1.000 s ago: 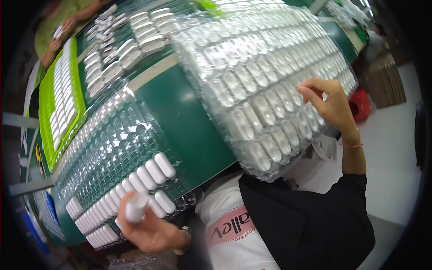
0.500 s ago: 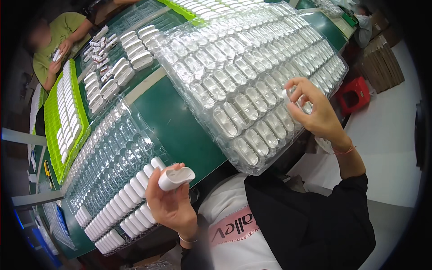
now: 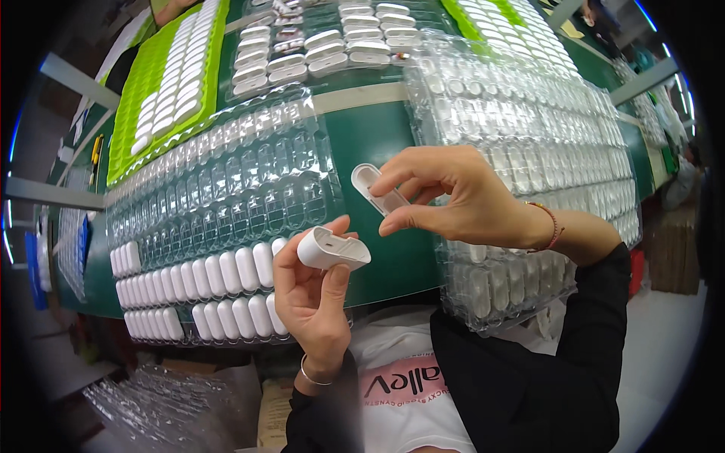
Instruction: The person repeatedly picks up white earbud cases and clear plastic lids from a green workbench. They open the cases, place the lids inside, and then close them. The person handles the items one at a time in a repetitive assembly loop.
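My left hand (image 3: 313, 309) grips a hollow white plastic case shell (image 3: 330, 251), its opening tilted up and to the right. My right hand (image 3: 461, 198) pinches a shallow white oval plastic piece (image 3: 367, 178) between thumb and fingers, just above the shell and not touching it. At left lies a transparent blister tray (image 3: 226, 181) with rows of closed-looking white oval cases (image 3: 236, 273) in its nearer pockets. To the right, a stack of transparent blister trays (image 3: 521, 162) stands partly behind my right hand and forearm.
Green table (image 3: 374, 140) under everything. At the far left, a lime-green tray (image 3: 132, 124) bears white pieces; another lime-green tray (image 3: 462, 24) stands at the back. Opened white cases (image 3: 325, 51) lie between them. Another person's arm (image 3: 172, 9) shows at the far left. Plastic wrapping (image 3: 166, 408) lies below the table.
My right hand has moved from over the tray stack to beside my left hand, bringing the oval piece. The left hand still holds the shell. The view has turned to the right.
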Demonstrator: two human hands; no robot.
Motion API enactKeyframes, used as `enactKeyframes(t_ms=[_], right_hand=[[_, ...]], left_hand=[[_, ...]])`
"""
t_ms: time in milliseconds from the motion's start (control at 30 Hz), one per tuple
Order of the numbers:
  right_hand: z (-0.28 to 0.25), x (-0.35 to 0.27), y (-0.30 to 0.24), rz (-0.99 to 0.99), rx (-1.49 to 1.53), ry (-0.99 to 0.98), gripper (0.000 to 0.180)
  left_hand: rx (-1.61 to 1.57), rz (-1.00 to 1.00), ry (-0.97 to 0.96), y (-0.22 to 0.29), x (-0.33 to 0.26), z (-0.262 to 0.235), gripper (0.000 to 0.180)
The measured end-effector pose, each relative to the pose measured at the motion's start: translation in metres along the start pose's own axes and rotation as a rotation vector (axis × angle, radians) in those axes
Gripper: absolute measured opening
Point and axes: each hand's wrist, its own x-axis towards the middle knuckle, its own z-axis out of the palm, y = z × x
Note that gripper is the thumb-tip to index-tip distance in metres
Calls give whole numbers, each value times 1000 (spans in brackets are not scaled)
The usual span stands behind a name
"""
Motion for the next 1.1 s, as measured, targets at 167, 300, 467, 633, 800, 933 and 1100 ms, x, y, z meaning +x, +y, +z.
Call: enactKeyframes(t_ms=[167,300,467,633,800,933,1100], right_hand=[[10,9,11,-85,56,-72,28],[12,8,15,-45,56,-59,28],[10,7,18,-39,119,-6,27],[11,8,16,-122,67,1,24],[10,8,16,-115,68,3,24],[11,8,19,-76,108,-17,24],[13,6,21,-42,114,9,26]], left_hand=[[-20,-10,31,-7,6,2,43],[3,-26,20,-10,8,2,43],[-3,-15,-43,-13,10,0,42],[24,-10,-1,-13,9,3,44],[5,-18,1,-15,9,3,44],[-10,-53,16,-14,9,2,44],[-71,-63,60,-16,10,-2,42]])
